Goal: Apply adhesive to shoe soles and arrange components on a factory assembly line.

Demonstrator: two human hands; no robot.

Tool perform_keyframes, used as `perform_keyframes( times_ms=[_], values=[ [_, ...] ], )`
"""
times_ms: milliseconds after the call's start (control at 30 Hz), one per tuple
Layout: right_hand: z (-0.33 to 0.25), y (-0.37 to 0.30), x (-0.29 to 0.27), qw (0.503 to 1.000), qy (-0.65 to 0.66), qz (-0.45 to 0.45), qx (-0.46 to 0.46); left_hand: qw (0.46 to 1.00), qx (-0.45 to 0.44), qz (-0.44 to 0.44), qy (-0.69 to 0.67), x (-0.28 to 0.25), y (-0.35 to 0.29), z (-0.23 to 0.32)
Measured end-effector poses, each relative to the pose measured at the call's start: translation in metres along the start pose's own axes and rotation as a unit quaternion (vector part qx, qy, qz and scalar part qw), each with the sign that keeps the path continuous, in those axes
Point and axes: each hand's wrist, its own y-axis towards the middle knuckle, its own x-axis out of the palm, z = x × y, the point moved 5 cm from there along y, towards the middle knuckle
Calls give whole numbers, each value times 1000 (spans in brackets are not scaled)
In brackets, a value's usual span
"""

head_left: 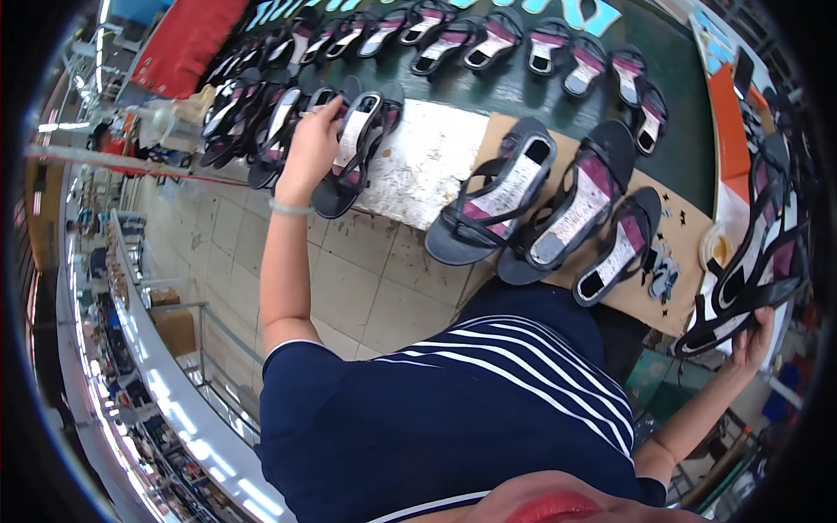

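Note:
My left hand [317, 139] reaches to the row of sandals at the left end of the table. Its fingers are apart and lie over the heel end of a black strappy sandal [356, 131] with a pale insole. Whether they touch it is hard to tell. At the right, my right hand [751, 342] grips the edge of a black sandal [741, 321], tilted against other sandals there. In front of me lie three larger-looking sandals: one on the left [497, 196], one in the middle [575, 205] and one on the right [621, 244], with pale and purple insoles.
More sandals [440, 45] stand in a curved row on the dark green surface [497, 91] behind. A worn white board [427, 157] and brown cardboard [676, 288] cover the near edge. Small dark star-shaped bits and grey pieces [663, 272] lie beside a roll of tape [715, 248].

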Motion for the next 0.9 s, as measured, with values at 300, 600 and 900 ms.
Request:
perform_keyframes(
  times_ms=[300,600,900],
  values=[
    [-7,1,25,999,17,-33,13,802,-121,-410,-417,158,-26,108],
    [-7,-17,14,1000,22,0,-1,789,-146,-363,-474,118,-32,106],
    [-5,3,23,1000,4,-16,26,826,-246,-301,-408,86,-23,16]
  ],
)
